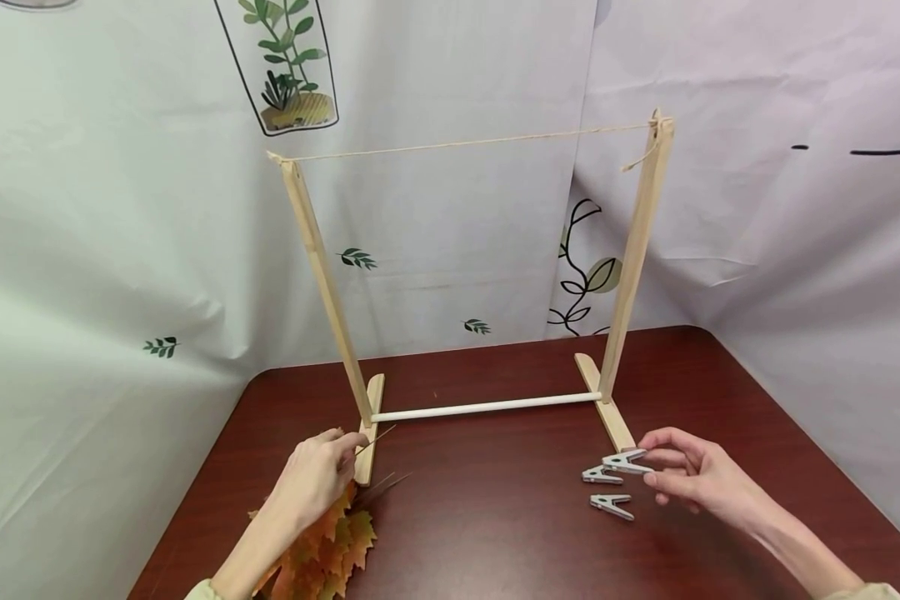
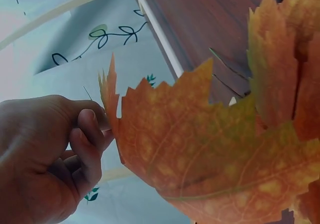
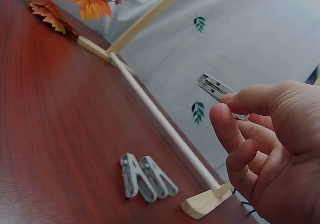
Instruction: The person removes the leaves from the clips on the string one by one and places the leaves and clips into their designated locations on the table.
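My left hand point(image 1: 317, 477) pinches an orange and yellow maple leaf point(image 2: 185, 144) by its stem, at the left foot of a wooden stand. Below that hand, more autumn leaves point(image 1: 352, 546) lie in a pile on the table. On the right, my right hand point(image 1: 701, 475) grips a grey clothespin point(image 1: 624, 461) between thumb and fingers, raised above the tabletop. Two more clothespins point(image 3: 137, 176) lie side by side on the table beneath it.
Behind both hands stands the wooden frame, with a left post point(image 1: 326, 283), a right post point(image 1: 637, 258) and a white bottom rod point(image 1: 487, 407). A thin string point(image 1: 450, 144) is stretched between the post tops. A printed curtain point(image 1: 450, 225) surrounds the dark red table point(image 1: 480, 508).
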A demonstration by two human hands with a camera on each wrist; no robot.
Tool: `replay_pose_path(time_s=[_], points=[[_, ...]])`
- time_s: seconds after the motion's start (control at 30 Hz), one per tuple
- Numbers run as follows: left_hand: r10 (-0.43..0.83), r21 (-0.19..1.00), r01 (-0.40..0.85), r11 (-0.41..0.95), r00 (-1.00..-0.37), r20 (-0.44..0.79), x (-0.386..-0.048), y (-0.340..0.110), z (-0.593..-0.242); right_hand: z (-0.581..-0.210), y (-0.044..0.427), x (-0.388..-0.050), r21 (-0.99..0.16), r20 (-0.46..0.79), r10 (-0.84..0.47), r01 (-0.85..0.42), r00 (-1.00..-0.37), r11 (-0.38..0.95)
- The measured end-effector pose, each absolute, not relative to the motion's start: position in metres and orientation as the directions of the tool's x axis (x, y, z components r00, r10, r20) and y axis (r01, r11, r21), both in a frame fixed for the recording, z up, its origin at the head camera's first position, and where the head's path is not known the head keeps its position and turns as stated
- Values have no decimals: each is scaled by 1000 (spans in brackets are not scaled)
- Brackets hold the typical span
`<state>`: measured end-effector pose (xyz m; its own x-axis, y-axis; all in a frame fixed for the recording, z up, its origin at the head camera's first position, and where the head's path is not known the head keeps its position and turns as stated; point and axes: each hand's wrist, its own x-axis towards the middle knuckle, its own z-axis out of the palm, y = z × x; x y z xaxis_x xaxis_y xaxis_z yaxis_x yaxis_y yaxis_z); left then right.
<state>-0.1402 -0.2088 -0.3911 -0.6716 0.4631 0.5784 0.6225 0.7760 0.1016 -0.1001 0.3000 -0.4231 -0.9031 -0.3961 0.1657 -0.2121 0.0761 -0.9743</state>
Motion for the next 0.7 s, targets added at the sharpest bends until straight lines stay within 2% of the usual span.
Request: replay_pose_path(time_s=[0.5, 0.7], points=[[437, 117, 562, 819, -742, 509, -134, -213, -406, -453, 298, -86, -968, 193, -338, -235, -921, 88], [430, 112, 554, 825, -743, 513, -131, -214, -411, -462, 297, -80, -977, 155, -323, -193, -934, 88]])
